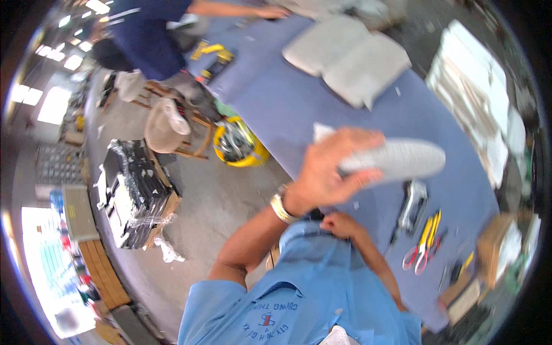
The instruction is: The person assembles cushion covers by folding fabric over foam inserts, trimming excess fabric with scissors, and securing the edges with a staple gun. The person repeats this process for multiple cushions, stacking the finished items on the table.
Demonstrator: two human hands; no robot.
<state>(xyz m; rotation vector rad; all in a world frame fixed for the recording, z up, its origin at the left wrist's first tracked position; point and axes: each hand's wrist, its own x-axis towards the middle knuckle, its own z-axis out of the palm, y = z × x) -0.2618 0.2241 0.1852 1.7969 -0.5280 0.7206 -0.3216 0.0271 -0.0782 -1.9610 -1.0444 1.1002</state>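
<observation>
Head view gave me the left hand (333, 165) raised over the table (270, 109), gripping a grey pad (407, 159). To handle the pad well, I judged, I needed a firm but gentle pinch, since it looked soft and a hard squeeze might crease it. Only one end was held, so the free end seemed likely to dip or swing; bringing the right hand (341, 224) under it would have steadied it. I also thought it wise to carry it high enough to clear the dark tool (409, 207) and the scissors (422, 251), which could snag it.

The pad lay between the left thumb and fingers: the thumb pressed near its lower edge, the fingers went over the upper side, and most of its length stuck out to the right, beyond the fingertips. Blur hid how deep the grip ran. The right hand sat apart from the pad, low beside the shirt (319, 273), its fingers curled; whether they held anything, I could not tell.
</observation>
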